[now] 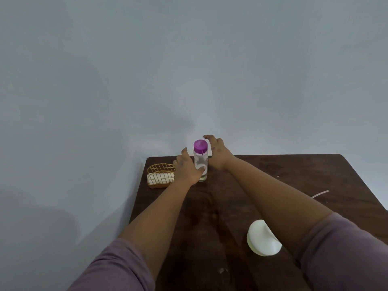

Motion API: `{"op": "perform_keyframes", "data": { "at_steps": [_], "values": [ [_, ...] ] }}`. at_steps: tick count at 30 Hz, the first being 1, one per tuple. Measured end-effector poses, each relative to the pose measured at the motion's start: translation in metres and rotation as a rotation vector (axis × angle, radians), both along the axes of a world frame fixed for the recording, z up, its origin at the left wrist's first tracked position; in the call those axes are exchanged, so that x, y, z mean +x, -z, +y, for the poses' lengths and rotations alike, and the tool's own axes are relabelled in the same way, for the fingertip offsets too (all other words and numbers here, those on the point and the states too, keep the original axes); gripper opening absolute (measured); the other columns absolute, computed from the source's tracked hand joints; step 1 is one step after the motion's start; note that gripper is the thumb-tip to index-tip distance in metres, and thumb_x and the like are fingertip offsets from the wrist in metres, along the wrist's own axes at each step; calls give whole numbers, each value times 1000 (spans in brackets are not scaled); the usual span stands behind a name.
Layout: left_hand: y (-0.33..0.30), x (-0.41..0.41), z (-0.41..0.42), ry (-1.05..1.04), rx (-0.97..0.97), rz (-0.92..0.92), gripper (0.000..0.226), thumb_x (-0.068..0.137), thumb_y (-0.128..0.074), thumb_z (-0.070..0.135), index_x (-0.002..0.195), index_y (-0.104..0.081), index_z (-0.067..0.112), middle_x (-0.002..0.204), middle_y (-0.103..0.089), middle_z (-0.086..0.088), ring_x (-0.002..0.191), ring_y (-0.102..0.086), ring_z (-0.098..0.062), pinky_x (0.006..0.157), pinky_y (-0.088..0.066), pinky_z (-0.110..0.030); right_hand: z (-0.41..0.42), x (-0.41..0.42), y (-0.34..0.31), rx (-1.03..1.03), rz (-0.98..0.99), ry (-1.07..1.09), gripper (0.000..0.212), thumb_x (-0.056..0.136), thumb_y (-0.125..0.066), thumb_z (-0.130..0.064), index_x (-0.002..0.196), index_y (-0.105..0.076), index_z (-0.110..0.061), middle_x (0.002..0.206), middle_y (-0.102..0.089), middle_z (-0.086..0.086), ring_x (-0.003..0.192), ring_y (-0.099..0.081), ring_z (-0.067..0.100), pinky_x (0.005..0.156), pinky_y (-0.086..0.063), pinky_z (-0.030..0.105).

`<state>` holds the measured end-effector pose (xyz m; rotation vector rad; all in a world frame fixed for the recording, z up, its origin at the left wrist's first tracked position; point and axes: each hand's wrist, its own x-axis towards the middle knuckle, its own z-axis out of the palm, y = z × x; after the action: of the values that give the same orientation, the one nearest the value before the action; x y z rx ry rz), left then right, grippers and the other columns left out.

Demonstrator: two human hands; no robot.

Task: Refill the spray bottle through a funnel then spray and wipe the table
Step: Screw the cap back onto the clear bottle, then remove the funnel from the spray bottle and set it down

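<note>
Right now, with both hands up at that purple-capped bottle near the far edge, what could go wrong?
1. The bottle stands tall and narrow close to the table's far edge; the left hand grips only its lower part, so a nudge might tip it.
2. The right hand is beside the purple cap, not gripping it; a hasty grab could knock the bottle sideways.
3. The wire basket sits just beside the left hand and might get bumped.

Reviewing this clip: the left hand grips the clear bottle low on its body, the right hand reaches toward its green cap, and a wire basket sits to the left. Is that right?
Not quite. The cap is purple, not green, as the head view shows. The rest holds: the left hand grips the bottle low, the right hand reaches beside the cap, and the wire basket sits left.
</note>
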<state>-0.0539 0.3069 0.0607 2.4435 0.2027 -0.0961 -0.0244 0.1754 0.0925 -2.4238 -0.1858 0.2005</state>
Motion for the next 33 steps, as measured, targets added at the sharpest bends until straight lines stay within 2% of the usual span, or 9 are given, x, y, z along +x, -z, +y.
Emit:
{"op": "perform_keyframes", "data": {
  "at_steps": [8, 13, 15, 18, 20, 26, 29, 31, 33],
  "values": [
    [-21, -65, -34, -250, -3, -151, 88, 80, -73, 38, 145, -18, 16, 145, -31, -13, 133, -30, -30, 101, -40, -45, -34, -61, -19, -13, -14, 28, 83, 82, -69, -22, 147, -18, -26, 136, -32, 15, 117, -47, 33, 101, -41, 37],
    [-24, -124, -75, -198, -153, -170, 81, 82, -73, 31, 145, -23, 18, 145, -34, -8, 134, -33, -27, 105, -37, -44, -79, -110, -32, -63, -38, 24, 77, 84, -69, -30, 145, -21, -28, 140, -36, 14, 127, -41, 33, 106, -39, 43],
    [-15, -145, -90, -137, -192, -148, 75, 84, -72, 25, 143, -27, 20, 144, -38, -3, 133, -35, -24, 105, -38, -43, -106, -129, -34, -6, -25, 81, 69, 85, -67, -35, 142, -29, -28, 138, -43, 12, 128, -41, 31, 107, -38, 45],
    [2, -175, -111, -37, -237, -86, 71, 84, -68, 14, 144, -30, 22, 141, -43, 2, 131, -35, -20, 108, -38, -42, -144, -160, -28, 176, 3, 308, 52, 89, -62, -40, 135, -43, -23, 129, -54, 6, 120, -50, 25, 102, -42, 41],
    [15, -192, -121, 13, -259, -39, 73, 84, -68, 11, 145, -30, 22, 140, -46, 4, 132, -35, -19, 110, -36, -41, -162, -177, -20, 219, 53, 409, 49, 91, -58, -41, 134, -44, -21, 127, -56, 5, 114, -54, 23, 97, -45, 38],
    [36, -208, -136, 120, -443, 170, 76, 73, -74, 7, 137, -38, 24, 137, -49, 3, 127, -44, -20, 104, -45, -41, -175, -215, 4, 363, 230, 472, 65, 91, -59, -44, 143, -31, -18, 142, -45, 10, 125, -49, 29, 96, -44, 39],
    [34, -204, -147, 140, -477, 234, 74, 70, -77, 15, 133, -40, 29, 133, -51, 3, 122, -50, -21, 99, -50, -42, -169, -224, 14, 265, 241, 397, 64, 90, -60, -43, 141, -32, -17, 141, -46, 9, 122, -51, 28, 94, -46, 36],
    [37, -198, -154, 144, -460, 210, 75, 71, -80, 28, 136, -42, 29, 135, -52, 4, 123, -51, -21, 101, -49, -42, -167, -224, 17, 203, 167, 376, 51, 90, -61, -39, 132, -43, -17, 134, -53, 6, 109, -54, 21, 86, -45, 29],
    [40, -195, -158, 133, -457, 214, 65, 78, -77, 33, 135, -49, 22, 135, -56, 1, 122, -53, -22, 103, -47, -40, -166, -222, 16, 124, 87, 364, 35, 90, -63, -29, 121, -55, -13, 124, -60, 7, 95, -53, 13, 79, -42, 23]
  ]
}}
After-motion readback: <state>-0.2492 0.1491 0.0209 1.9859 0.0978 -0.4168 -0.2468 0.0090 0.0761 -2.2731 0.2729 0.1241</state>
